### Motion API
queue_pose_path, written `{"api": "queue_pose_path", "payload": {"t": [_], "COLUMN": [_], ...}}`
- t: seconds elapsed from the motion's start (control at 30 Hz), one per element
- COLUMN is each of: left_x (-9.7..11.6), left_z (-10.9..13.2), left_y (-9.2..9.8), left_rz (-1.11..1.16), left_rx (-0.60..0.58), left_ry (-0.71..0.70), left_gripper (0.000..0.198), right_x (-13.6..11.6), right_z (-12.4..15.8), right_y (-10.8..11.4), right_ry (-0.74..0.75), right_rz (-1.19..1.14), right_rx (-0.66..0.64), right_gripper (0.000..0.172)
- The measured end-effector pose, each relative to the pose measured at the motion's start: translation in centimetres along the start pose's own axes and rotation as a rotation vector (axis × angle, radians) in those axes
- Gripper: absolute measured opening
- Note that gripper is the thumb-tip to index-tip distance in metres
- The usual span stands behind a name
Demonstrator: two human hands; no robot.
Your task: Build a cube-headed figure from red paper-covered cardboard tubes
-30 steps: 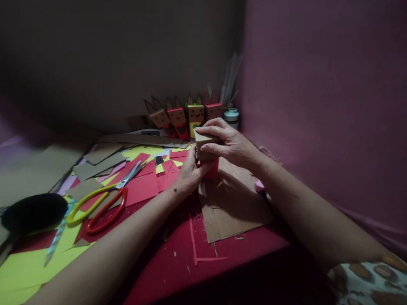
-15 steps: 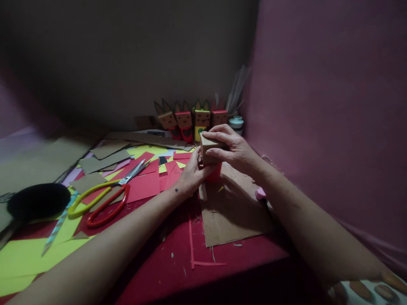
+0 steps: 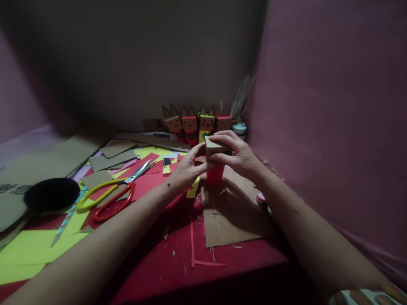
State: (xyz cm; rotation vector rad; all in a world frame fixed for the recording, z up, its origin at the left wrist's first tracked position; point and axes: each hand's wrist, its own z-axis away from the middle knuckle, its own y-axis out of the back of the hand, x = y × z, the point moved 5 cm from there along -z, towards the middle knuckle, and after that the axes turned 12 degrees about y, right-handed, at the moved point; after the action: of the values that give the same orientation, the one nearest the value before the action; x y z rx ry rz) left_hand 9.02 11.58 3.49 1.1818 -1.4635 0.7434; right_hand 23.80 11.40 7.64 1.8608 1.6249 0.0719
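A small cardboard box figure stands upright in front of me, with a brown cardboard head [image 3: 213, 144] on a red body [image 3: 215, 175]. My right hand [image 3: 238, 153] grips the head from the right, fingers over its top and thumb along the near side. On the left side, the fingers and thumb of my left hand [image 3: 188, 168] are curved against the head and the upper red body. Under the figure lies a cardboard sheet [image 3: 237, 220]. Parts of the head are hidden by my fingers.
Similar figures with pointed ears, one of them yellow [image 3: 206, 123], line the back beside a lidded jar [image 3: 239, 128]. Scissors [image 3: 127, 181], a striped pencil [image 3: 68, 218], a black oval [image 3: 52, 195] and coloured paper scraps [image 3: 148, 186] lie left. A pink wall [image 3: 333, 106] rises at right.
My left hand has moved from around the red body up to the head's left side, uncovering more red. My right hand keeps its grip. The camera view has shifted slightly.
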Motion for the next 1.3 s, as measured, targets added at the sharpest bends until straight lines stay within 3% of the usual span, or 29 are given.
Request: {"api": "queue_pose_path", "payload": {"t": [0.3, 0.6, 0.87, 1.3], "left_x": [-0.2, -0.3, -0.2, -0.3], "left_z": [-0.1, -0.1, 0.0, 0.0], "left_y": [0.3, 0.0, 0.1, 0.1], "left_rz": [-0.068, 0.009, -0.062, -0.050], "left_rx": [0.019, -0.034, -0.009, -0.005], "left_ry": [-0.027, 0.018, -0.027, 0.010], "left_gripper": [0.057, 0.060, 0.057, 0.051], "right_x": [0.7, 2.0, 2.3, 2.2], "right_z": [0.8, 1.3, 1.4, 1.5], "right_y": [0.7, 0.4, 0.4, 0.1], "right_ry": [-0.033, -0.199, -0.196, -0.203], "right_rz": [-0.090, -0.354, -0.361, -0.402], "right_rx": [0.044, 0.046, 0.028, 0.000], "right_gripper": [0.047, 0.050, 0.050, 0.056]}}
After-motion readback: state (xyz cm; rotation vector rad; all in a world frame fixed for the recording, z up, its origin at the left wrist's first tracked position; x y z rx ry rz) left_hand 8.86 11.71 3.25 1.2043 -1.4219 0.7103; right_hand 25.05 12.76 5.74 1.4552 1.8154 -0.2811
